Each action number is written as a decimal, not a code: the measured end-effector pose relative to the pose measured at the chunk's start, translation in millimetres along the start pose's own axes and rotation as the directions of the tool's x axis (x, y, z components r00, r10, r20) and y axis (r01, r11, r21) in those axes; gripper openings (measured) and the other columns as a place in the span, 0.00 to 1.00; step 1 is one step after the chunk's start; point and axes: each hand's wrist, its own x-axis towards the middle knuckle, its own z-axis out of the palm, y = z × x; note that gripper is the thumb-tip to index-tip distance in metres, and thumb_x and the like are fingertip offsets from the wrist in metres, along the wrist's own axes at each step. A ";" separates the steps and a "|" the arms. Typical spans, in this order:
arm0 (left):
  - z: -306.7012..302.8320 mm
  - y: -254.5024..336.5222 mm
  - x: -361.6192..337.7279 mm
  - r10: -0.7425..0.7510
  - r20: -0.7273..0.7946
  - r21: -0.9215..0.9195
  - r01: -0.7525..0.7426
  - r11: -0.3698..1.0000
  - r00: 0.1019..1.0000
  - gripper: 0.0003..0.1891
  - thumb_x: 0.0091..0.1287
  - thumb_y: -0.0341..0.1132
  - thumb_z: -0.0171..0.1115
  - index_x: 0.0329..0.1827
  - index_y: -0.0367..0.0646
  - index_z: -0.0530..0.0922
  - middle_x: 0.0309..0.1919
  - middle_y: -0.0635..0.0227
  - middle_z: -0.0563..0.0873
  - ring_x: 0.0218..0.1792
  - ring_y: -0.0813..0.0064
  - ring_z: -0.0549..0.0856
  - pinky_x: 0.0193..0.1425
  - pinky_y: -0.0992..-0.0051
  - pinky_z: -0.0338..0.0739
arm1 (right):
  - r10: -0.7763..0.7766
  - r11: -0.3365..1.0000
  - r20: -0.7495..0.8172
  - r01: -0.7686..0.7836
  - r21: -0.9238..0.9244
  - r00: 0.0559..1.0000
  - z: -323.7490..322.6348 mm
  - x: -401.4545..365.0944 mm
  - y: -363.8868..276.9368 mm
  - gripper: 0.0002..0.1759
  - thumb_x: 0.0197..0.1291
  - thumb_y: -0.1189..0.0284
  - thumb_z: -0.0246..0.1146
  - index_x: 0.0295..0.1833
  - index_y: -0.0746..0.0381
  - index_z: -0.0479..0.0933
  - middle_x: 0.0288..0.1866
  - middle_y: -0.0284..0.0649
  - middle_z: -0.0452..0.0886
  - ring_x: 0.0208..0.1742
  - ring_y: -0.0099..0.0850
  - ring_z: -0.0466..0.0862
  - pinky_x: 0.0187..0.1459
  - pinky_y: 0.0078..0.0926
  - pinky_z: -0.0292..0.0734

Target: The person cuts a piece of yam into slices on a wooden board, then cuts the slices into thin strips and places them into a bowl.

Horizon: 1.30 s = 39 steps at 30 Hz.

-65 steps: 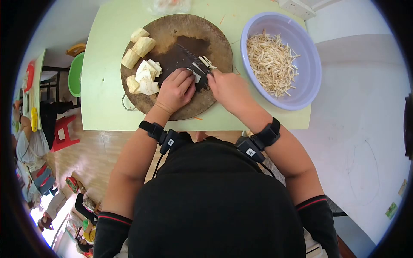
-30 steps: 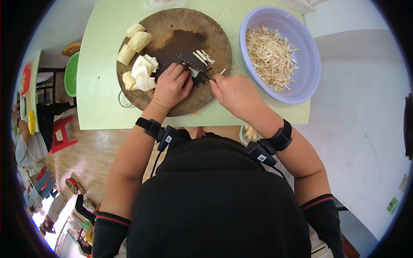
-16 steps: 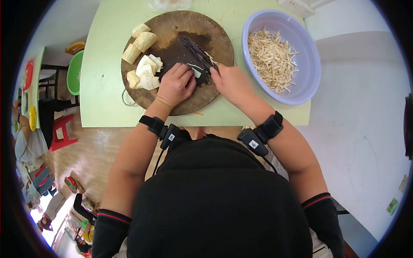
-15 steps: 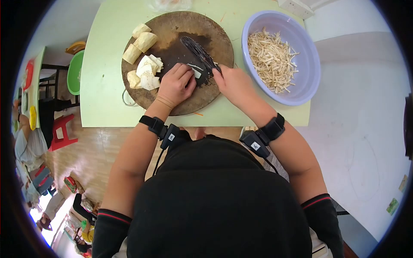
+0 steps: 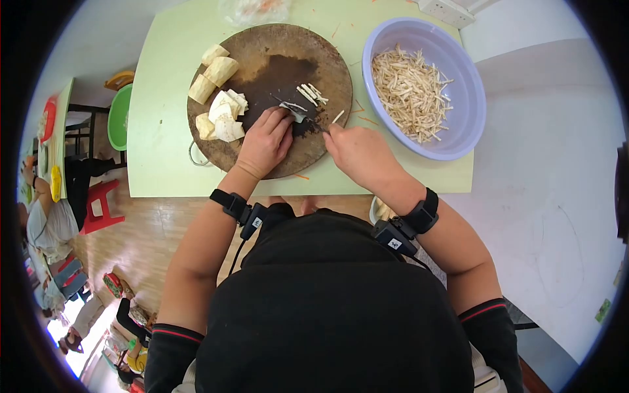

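Observation:
My left hand, fingers curled, presses on a pale vegetable slice at the middle of the round wooden chopping board. Most of that slice is hidden under the fingertips. My right hand is closed around the handle of a dark-bladed knife, whose blade stands close beside the left fingertips. Several cut vegetable strips lie on the board beyond the knife. To the left on the board sit white vegetable slices and thick peeled vegetable chunks.
A lavender basin holding many pale strips stands at the table's right. A clear plastic bag lies at the far edge. Orange shreds are scattered on the green table. A red stool and people are at left.
The knife has turned from lying flat across the board to edge-on beside my left fingers. Several cut strips now show on the board. The left hand stays in nearly the same place.

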 end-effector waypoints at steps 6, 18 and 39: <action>0.5 -1.4 -2.9 -0.016 0.034 0.061 0.014 0.998 0.999 0.16 0.54 0.24 0.64 0.47 0.34 0.79 0.48 0.57 0.80 0.52 0.56 0.79 0.56 0.66 0.77 | -0.057 0.998 -0.033 0.056 -0.023 0.998 12.8 16.2 -8.4 0.09 0.60 0.72 0.57 0.33 0.67 0.76 0.25 0.53 0.82 0.30 0.49 0.85 0.33 0.45 0.80; 0.0 0.0 -3.3 -0.029 -0.021 -0.008 0.029 1.000 0.999 0.19 0.51 0.19 0.62 0.48 0.36 0.78 0.48 0.57 0.80 0.53 0.56 0.79 0.57 0.65 0.77 | 0.034 0.995 -0.062 -0.028 0.094 0.998 7.8 13.4 2.3 0.16 0.68 0.64 0.53 0.35 0.65 0.77 0.24 0.53 0.81 0.29 0.52 0.83 0.33 0.48 0.78; -0.2 -1.8 -2.7 -0.012 0.011 0.023 0.012 1.000 1.000 0.18 0.50 0.20 0.62 0.46 0.35 0.78 0.47 0.56 0.79 0.52 0.55 0.79 0.57 0.65 0.76 | 0.062 0.996 -0.127 -0.054 0.064 0.990 20.4 40.3 -5.4 0.13 0.66 0.68 0.55 0.35 0.66 0.77 0.26 0.53 0.82 0.31 0.49 0.85 0.33 0.46 0.80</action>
